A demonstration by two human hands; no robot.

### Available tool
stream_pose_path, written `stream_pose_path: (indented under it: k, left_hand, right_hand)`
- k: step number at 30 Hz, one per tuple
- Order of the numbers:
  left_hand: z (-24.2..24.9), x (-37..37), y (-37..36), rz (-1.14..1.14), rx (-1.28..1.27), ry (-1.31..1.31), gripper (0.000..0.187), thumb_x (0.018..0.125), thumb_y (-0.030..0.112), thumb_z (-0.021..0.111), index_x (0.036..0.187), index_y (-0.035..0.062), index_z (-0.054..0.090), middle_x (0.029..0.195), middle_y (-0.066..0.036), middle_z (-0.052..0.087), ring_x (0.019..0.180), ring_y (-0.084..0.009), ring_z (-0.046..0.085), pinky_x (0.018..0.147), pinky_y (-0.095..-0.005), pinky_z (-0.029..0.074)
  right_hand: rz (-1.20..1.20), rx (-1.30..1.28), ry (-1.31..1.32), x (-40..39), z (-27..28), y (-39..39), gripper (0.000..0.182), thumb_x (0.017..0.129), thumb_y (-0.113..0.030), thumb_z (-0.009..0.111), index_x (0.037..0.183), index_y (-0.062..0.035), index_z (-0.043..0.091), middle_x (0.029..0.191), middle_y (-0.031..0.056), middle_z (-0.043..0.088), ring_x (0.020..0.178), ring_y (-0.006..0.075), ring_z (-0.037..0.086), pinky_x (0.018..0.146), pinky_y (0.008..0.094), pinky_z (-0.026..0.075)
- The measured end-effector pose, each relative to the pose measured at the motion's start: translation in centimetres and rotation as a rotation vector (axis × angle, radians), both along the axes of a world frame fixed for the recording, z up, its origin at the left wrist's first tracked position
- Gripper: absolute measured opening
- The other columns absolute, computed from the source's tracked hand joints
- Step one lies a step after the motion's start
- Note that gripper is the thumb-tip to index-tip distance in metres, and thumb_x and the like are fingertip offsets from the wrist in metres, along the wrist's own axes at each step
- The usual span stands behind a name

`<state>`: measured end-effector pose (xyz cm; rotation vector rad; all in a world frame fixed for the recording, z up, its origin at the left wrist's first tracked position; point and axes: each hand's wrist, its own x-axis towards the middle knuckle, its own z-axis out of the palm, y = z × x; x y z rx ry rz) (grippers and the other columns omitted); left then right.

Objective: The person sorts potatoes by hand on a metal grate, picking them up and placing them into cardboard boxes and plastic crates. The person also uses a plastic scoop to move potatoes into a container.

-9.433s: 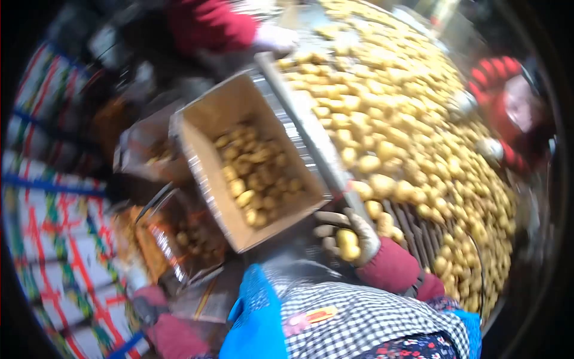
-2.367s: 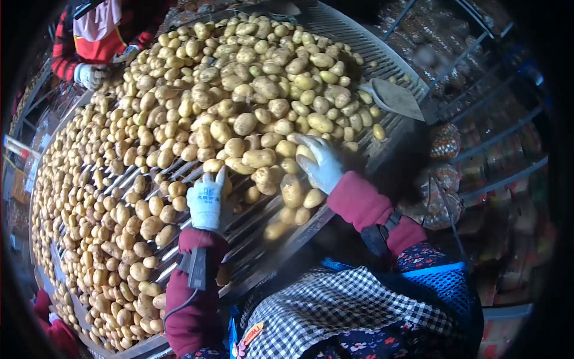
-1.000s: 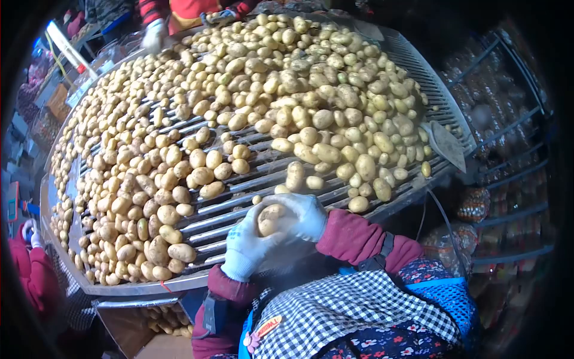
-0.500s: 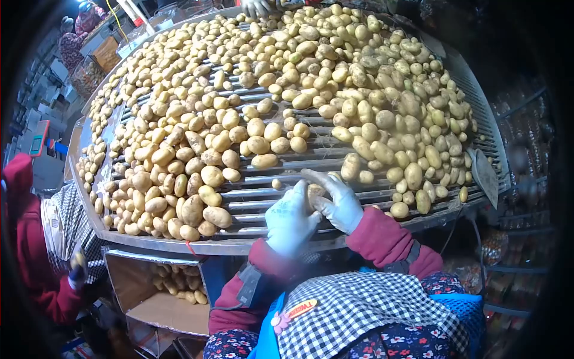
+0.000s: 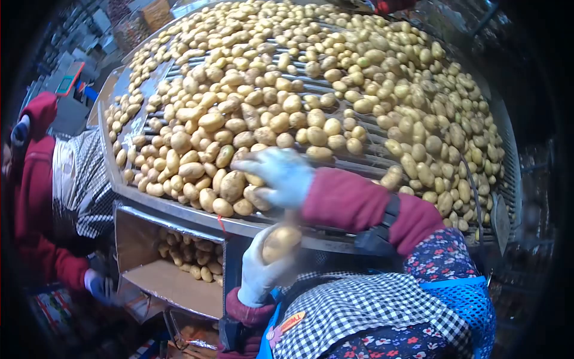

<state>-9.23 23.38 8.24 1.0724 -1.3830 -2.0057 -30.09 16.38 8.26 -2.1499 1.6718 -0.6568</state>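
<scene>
My left hand (image 5: 258, 270), in a pale glove, is closed around a potato (image 5: 281, 244) in front of the table's near edge, low by my apron. The potato is slightly blurred. My right hand (image 5: 281, 173), gloved too, reaches leftward across my body over the near pile. Its fingers are spread above and beside several potatoes, with a large potato (image 5: 232, 186) just past the fingertips. No potato is clearly gripped in it.
Potatoes cover much of the slatted metal table (image 5: 373, 157). Below its edge stands an open cardboard box (image 5: 173, 287) with potatoes inside. At the left, a co-worker in a maroon sleeve (image 5: 37, 173) stands close by. A flat metal plate (image 5: 500, 221) sits at the right edge.
My hands were together over the slats around a potato. Now my left hand has drawn down toward me with a potato, and my right has swung left onto the pile. The view has shifted.
</scene>
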Motion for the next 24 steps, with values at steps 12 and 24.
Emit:
stream_pose_path:
  k: [12,24]
  left_hand:
    - [-1.0,7.2,1.1,0.597,0.328,0.297,0.097,0.068,0.049,0.089,0.137,-0.0029,0.045,0.104,-0.019,0.067,0.064,-0.0217,0.068,0.057,-0.0289,0.058]
    - [-3.7,8.5,-0.4,0.591,0.341,0.618,0.075,0.097,0.047,0.061,0.149,0.0001,0.032,0.12,-0.02,0.064,0.075,-0.0206,0.069,0.057,-0.0255,0.058]
  right_hand:
    - [0.205,0.052,0.029,-3.0,-1.6,0.9,0.047,0.078,-0.023,0.075,0.122,-0.0117,0.063,0.127,0.0103,0.061,0.119,0.0324,0.056,0.098,0.0455,0.043]
    - [0.19,0.328,0.4,3.3,0.4,-3.4,0.075,0.077,-0.037,0.071,0.144,-0.0132,0.047,0.119,0.0148,0.06,0.116,0.0342,0.055,0.095,0.0492,0.043]
